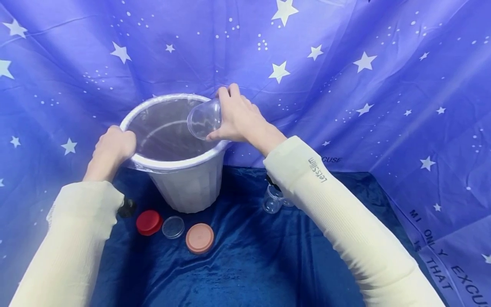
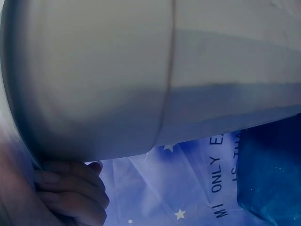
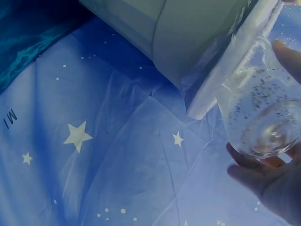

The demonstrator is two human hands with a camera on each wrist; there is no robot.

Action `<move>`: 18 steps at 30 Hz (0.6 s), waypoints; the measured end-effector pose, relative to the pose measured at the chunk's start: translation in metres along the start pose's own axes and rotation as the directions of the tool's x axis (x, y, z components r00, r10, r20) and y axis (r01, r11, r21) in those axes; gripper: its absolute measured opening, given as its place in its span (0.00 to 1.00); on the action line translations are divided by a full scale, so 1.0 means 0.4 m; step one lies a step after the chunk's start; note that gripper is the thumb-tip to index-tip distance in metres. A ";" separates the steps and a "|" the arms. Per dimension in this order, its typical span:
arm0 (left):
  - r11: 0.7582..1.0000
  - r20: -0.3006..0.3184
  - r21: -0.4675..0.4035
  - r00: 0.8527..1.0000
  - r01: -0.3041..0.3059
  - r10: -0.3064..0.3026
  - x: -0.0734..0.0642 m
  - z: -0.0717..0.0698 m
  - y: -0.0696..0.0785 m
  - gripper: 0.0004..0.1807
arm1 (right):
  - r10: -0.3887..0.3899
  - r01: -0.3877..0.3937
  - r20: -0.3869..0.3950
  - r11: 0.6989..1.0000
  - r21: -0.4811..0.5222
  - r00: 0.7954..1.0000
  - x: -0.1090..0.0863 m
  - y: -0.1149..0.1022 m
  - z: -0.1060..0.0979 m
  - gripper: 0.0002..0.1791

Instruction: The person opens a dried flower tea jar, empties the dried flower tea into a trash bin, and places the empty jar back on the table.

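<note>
A clear plastic jar (image 1: 203, 120) is tipped on its side, its mouth over the bin's opening. My right hand (image 1: 242, 116) holds it around the base end, thumb below and fingers above. Small dark specks show on the jar's wall in the right wrist view (image 3: 263, 99). The white waste bin (image 1: 188, 187) stands upright with a thin see-through liner (image 1: 174, 163) folded over its rim. On the bin's left side, my left hand (image 1: 113, 147) grips the rim; its curled fingers (image 2: 77, 193) show beneath the edge in the left wrist view. The bin's bottom is hidden.
In front of the bin lie a red lid (image 1: 148, 222), a clear lid (image 1: 173, 227) and a pinkish-orange lid (image 1: 200, 238) on dark blue cloth (image 1: 245, 273). Small clear jars (image 1: 272, 202) stand partly behind my right sleeve. A purple starred curtain (image 1: 326, 85) hangs close behind.
</note>
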State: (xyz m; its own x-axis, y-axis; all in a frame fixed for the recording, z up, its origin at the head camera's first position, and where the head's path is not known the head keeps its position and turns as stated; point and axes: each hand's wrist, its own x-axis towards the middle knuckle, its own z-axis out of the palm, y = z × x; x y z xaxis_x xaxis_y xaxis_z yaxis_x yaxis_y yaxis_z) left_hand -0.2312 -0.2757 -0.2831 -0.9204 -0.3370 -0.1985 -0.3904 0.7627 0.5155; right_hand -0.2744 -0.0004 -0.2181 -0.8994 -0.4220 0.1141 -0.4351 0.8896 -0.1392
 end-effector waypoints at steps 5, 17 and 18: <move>1.000 -0.001 0.004 1.000 -0.008 0.008 -0.003 0.002 0.004 0.32 | -0.011 0.015 0.028 0.993 -0.115 1.000 0.002 0.000 -0.009 0.56; 1.000 -0.005 -0.002 1.000 -0.015 0.015 0.001 0.009 0.010 0.32 | 0.014 -0.005 0.075 0.992 -0.123 0.997 -0.009 0.014 -0.025 0.54; 1.000 -0.007 -0.001 1.000 -0.017 0.017 0.000 0.008 0.010 0.32 | 0.020 -0.009 0.080 0.991 -0.137 0.997 -0.010 0.012 -0.028 0.53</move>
State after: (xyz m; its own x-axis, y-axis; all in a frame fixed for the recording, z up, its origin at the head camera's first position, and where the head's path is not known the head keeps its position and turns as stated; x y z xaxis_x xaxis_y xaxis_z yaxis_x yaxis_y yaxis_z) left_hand -0.2330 -0.2709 -0.2839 -0.9265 -0.3280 -0.1842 -0.3751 0.7679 0.5193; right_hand -0.2725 0.0073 -0.2084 -0.9083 -0.4170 0.0327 -0.4173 0.9087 -0.0045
